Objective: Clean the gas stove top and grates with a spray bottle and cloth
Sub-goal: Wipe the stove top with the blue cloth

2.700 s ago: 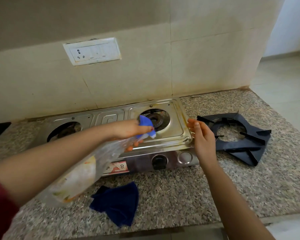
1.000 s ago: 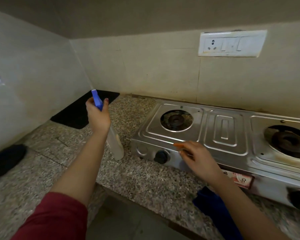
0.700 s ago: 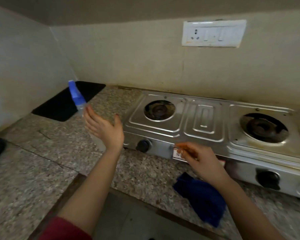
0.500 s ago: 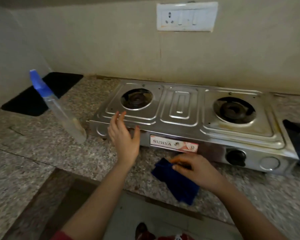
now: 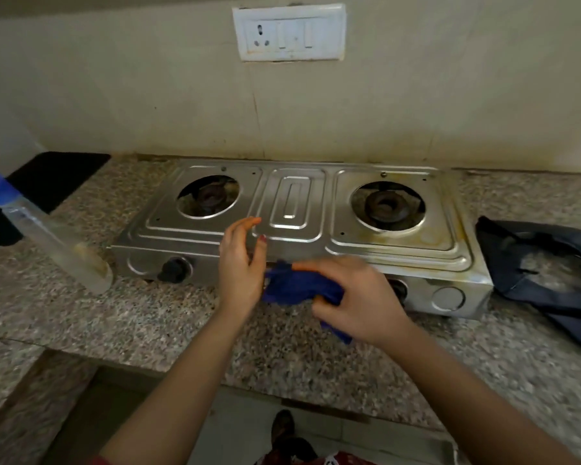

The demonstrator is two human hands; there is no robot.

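Note:
A two-burner steel gas stove point(image 5: 296, 209) sits on the granite counter point(image 5: 148, 317) with both grates off. My right hand point(image 5: 356, 297) grips a bunched blue cloth point(image 5: 292, 286), lifted in front of the stove's front panel. My left hand point(image 5: 240, 263) hovers just left of the cloth with fingers loosely spread; I cannot tell whether it touches the cloth. The clear spray bottle point(image 5: 51, 243) with a blue top stands on the counter left of the stove. Dark grates point(image 5: 544, 280) lie stacked right of the stove.
A white switch and socket plate point(image 5: 289, 33) is on the tiled wall above the stove. A black mat point(image 5: 54, 179) lies in the back left corner. The counter's front edge runs below my arms, with floor and a foot point(image 5: 282, 427) beneath.
My left hand set the spray bottle down left of the stove and came over to the cloth. My right hand picked the blue cloth up off the counter. My view swung right.

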